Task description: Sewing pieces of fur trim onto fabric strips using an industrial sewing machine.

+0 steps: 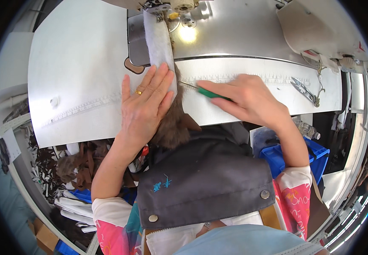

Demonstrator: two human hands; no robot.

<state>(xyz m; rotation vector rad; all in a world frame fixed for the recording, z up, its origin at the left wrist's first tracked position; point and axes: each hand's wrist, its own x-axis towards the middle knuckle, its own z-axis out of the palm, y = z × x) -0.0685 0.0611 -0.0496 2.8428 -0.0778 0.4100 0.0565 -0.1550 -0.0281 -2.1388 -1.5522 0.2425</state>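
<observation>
My left hand (145, 102) lies flat with fingers stretched out, pressing on a white fleecy strip (157, 40) that runs up to the sewing machine's needle area (160, 15). Beneath the strip is a piece of brown fur (172, 125); its lower end hangs over the table's near edge, beside a small brown flap (191, 122). My right hand (252, 100) is closed round a green-handled awl (209, 92). The awl's thin metal shaft points left and reaches the fur's right edge. Where the strip meets the machine is partly hidden by the machine head.
Thread snips (303, 90) lie at the right of the white table (77, 55), tied to a cord. A dark apron (205, 178) covers my lap. Below on the left are brown scraps (88, 165) and white rolls (75, 208); on the right, a blue crate (317, 155) and a clear bottle (306, 128).
</observation>
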